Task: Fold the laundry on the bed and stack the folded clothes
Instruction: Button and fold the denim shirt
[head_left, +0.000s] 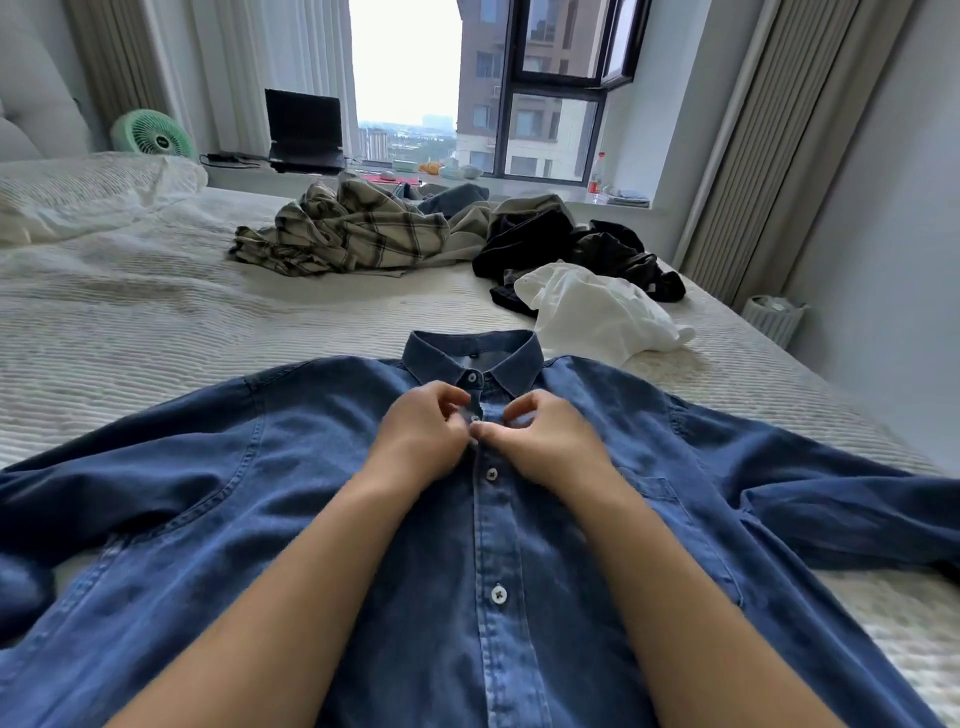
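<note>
Denim shirt (363, 519) placket is pinched by both hands: left hand (423, 434), right hand (545, 441). Soft, limp fabric; best gripped at shoulders.

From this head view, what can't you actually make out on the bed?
- Second button of the denim shirt: head view, covered by the left hand and right hand.
- Shirt hem: cut off by the bottom edge.
- Black clothes: crumpled, partly under the white garment; how many pieces is unclear.
</note>
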